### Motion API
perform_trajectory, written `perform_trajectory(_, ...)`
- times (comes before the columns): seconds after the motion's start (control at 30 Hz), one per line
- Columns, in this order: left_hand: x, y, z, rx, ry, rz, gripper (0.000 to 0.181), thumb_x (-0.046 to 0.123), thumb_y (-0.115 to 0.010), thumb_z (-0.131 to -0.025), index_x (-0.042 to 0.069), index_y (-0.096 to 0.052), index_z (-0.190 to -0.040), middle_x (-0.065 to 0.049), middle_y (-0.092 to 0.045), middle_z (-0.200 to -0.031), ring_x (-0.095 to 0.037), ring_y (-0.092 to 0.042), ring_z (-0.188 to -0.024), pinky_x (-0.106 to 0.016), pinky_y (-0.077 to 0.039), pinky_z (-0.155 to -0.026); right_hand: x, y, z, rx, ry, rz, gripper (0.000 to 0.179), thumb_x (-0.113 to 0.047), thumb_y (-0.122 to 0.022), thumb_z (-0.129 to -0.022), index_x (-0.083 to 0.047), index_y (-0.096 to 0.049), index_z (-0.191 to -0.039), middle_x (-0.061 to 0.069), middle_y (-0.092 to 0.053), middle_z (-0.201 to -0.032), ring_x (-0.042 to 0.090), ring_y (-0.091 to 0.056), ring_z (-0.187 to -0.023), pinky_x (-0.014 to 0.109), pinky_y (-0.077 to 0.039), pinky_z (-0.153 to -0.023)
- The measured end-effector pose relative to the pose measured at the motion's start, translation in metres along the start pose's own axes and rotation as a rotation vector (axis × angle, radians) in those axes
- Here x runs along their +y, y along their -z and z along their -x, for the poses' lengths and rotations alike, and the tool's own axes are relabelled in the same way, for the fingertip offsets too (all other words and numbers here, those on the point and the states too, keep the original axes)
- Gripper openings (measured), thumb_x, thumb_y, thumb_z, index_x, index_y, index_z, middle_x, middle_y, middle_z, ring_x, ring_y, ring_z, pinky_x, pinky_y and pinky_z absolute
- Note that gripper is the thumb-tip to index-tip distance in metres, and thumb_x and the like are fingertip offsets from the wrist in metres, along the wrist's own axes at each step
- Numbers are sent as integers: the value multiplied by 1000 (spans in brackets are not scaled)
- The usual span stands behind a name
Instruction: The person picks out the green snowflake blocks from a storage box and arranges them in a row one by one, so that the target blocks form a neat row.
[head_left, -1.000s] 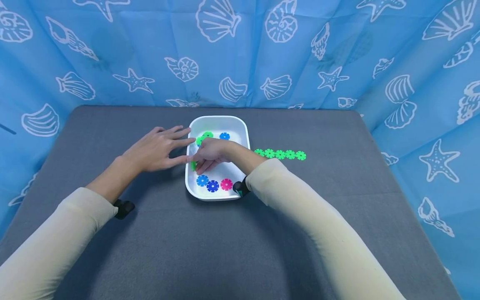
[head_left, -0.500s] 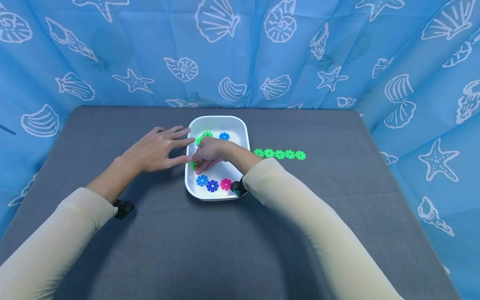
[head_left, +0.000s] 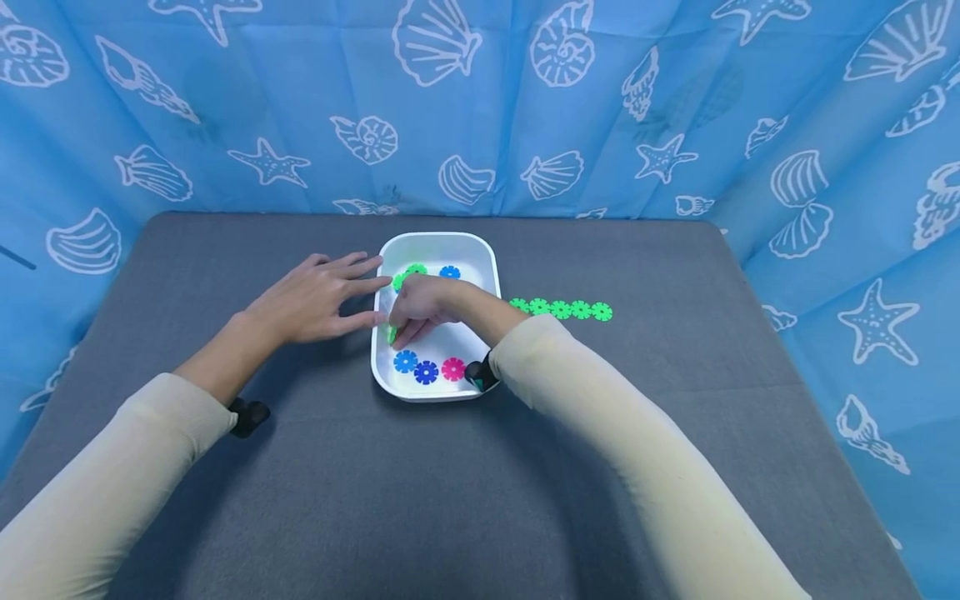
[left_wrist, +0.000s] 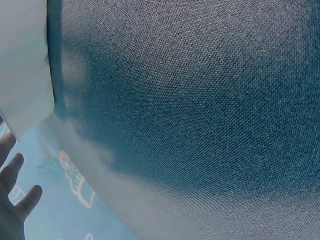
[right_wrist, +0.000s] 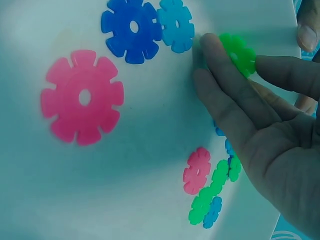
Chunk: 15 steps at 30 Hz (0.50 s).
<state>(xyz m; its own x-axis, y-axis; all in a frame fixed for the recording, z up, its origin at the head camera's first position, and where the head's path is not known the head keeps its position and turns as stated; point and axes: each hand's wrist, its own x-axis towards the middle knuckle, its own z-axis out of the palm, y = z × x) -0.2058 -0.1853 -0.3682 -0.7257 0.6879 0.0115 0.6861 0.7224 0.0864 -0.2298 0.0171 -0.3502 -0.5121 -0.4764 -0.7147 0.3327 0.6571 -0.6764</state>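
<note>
Inside a white tray (head_left: 457,335), my right hand (head_left: 424,305) pinches a green notched plastic disc (right_wrist: 239,53) between thumb and fingers, close to the left wall. Both thumb and fingertips meet the disc in the right wrist view. My left hand (head_left: 321,297), fingers straight and spread, reaches the tray's left rim with its fingertips. Near the front of the tray lie a light blue disc (head_left: 406,361), a dark blue disc (head_left: 426,372) and a pink disc (head_left: 453,369). Green discs (right_wrist: 202,205) and another pink disc (right_wrist: 197,171) lie further back, partly hidden by the right hand in the head view.
Right of the tray, a row of several green discs (head_left: 581,310) lies on the grey cloth-covered table (head_left: 420,492). A blue shell-patterned curtain (head_left: 480,108) hangs behind and at the sides. Another blue disc (head_left: 450,272) sits at the tray's back.
The green disc has shifted slightly right, away from the tray's left wall, with the right hand's fingers. The left hand stays in place at the rim.
</note>
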Motion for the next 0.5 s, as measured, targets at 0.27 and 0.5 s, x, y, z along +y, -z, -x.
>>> perform_trajectory(0.27, 0, 1, -1, -7, 2, 3, 65, 59, -55, -94, 20, -53, -146, -9, -39, -157, -36, -35, -144, -64, -35, -103, 1, 1, -1, 20, 8, 43, 33, 6, -51, -97, 10, -59, -129, 20, -70, -112, 30, -71, -101, 38, -55, -89)
perform_trajectory(0.5, 0, 2, -1, -18, 8, -6, 67, 62, -53, -95, 20, -53, -146, -9, -38, -158, -36, -35, -144, -64, -36, -103, 2, 5, 4, 64, 30, 88, 33, 5, -53, -97, 7, -61, -129, 17, -71, -108, 27, -73, -97, 36, -56, -86)
